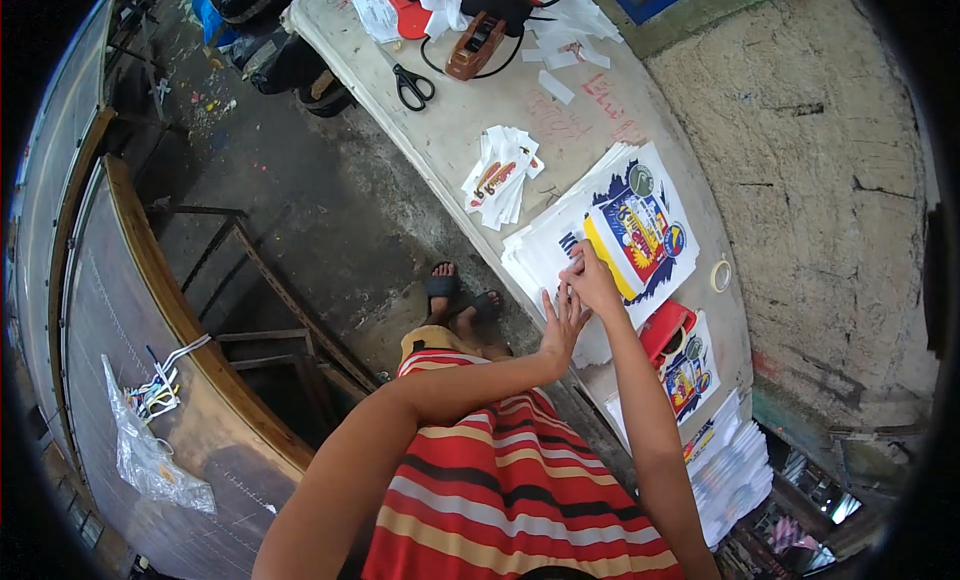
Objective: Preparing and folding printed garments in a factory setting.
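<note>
A stack of white printed sheets (pixel 540 242) lies on the long pale table; the top one carries a blue, yellow and red design. My left hand (pixel 566 328) rests on the near part of the stack with its fingers stretched out. Just beyond it, my right hand (pixel 594 282) is closed in a pinch over the top sheet, beside the dark lettering and yellow band. Whatever sits between those fingertips is too small to make out. Toward the far end is a pile of small printed white slips (pixel 503 176).
Black-handled scissors (pixel 412 86) and a brown corded device (pixel 476 46) lie at the table's far end. Right of the stack is a tape roll (pixel 720 275); a red tape dispenser (pixel 664 332) stands nearer me. A wooden-edged bench (pixel 165 290) fills the left, and a rough wall (pixel 800 190) borders the right.
</note>
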`<state>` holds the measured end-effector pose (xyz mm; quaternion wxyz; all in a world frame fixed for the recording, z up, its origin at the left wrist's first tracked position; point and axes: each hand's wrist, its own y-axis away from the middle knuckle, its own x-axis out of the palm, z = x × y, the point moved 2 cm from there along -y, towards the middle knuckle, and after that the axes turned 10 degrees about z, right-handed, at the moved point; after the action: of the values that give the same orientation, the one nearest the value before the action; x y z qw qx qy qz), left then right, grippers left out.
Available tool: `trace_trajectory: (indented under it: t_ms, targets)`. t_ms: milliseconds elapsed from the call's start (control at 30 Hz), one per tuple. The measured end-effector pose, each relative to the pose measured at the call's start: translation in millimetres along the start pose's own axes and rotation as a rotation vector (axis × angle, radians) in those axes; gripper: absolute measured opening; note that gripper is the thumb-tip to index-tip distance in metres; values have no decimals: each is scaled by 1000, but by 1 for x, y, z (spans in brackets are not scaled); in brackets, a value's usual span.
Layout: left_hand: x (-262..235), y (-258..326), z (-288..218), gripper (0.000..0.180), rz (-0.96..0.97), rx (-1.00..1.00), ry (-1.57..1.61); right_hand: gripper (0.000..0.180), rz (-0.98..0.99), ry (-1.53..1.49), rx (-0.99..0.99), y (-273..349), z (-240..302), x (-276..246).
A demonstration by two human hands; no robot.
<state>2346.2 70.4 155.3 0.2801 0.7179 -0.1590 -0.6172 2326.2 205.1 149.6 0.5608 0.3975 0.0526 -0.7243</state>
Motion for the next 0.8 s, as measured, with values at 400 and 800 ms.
trace_trajectory:
  t_ms: [400, 800]
  targets:
    - [-2, 3, 5, 71, 11, 45, 5, 46, -11, -37, 342, 5, -6, -9]
    - [6, 39, 16, 70, -205, 119, 110, 40, -513, -114, 493, 117, -67, -17]
